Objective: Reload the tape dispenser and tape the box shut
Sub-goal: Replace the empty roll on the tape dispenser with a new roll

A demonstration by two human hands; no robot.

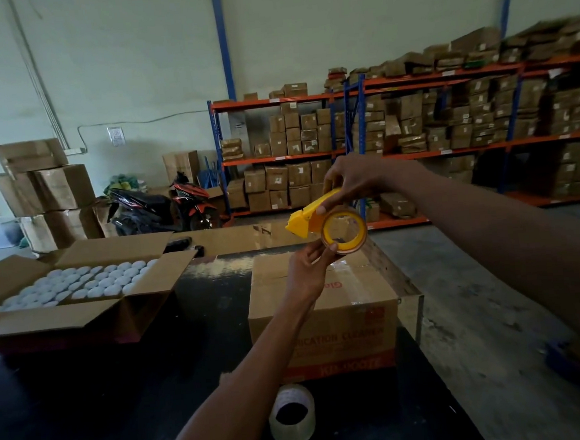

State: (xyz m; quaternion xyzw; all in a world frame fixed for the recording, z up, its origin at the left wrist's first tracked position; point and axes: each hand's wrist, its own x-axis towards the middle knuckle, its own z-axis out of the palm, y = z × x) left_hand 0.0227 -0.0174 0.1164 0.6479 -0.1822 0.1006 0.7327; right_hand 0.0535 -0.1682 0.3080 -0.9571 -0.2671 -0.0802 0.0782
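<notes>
A yellow tape dispenser [310, 216] is held up in the air over the closed cardboard box [325, 306]. My right hand [357, 177] grips the dispenser from above. A nearly spent tape roll [343, 231] with a brown core sits in the dispenser. My left hand [307, 270] comes from below and pinches the lower edge of that roll. A fresh clear tape roll [291, 415] lies on the black table in front of the box.
An open cardboard box [82, 316] full of white round lids stands at the left on the black table [123, 403]. Behind are stacked cartons, a parked motorbike [164, 208] and orange-blue shelves [345, 154] loaded with boxes. Concrete floor lies to the right.
</notes>
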